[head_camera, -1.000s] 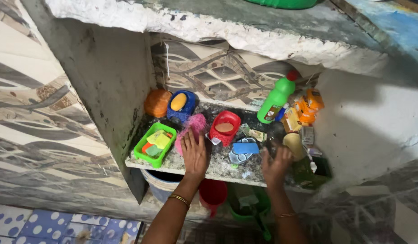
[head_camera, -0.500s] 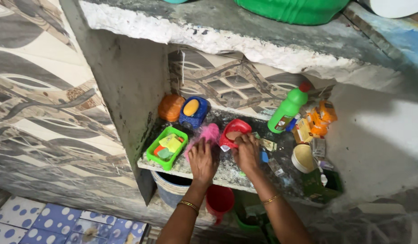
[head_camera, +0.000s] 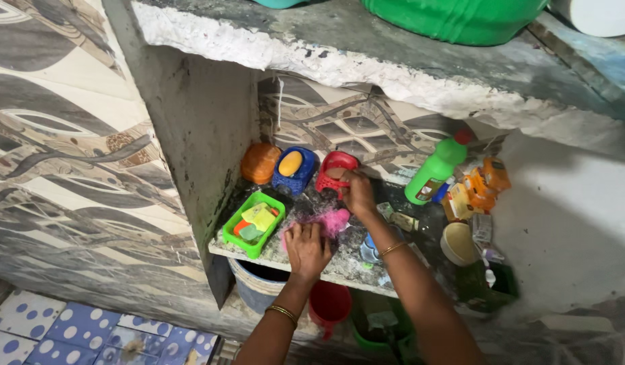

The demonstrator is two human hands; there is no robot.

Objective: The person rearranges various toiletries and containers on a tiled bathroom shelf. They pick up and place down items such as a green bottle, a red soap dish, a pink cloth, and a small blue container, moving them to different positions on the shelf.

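Note:
My left hand (head_camera: 307, 247) rests on the speckled stone shelf (head_camera: 339, 267), fingers closed on the near edge of a pink mesh scrubber (head_camera: 334, 220). My right hand (head_camera: 357, 190) reaches to the back of the shelf and grips the front rim of a red soap dish (head_camera: 334, 166) with a pale soap in it. The dish stands against the tiled back wall, next to a blue soap dish (head_camera: 293, 169) holding a yellow soap. A green tray (head_camera: 253, 223) with small soap pieces sits left of my left hand.
An orange scrubber (head_camera: 259, 162) sits in the back left corner. A green bottle with a red cap (head_camera: 435, 170), orange packets (head_camera: 480, 181), a cream cup (head_camera: 458, 243) and small sachets crowd the right side. Buckets (head_camera: 326, 304) stand below. A green tub (head_camera: 454, 17) sits on the slab above.
My right hand took hold of the red soap dish and pushed it back to the wall beside the blue dish. My left hand slid down onto the pink scrubber.

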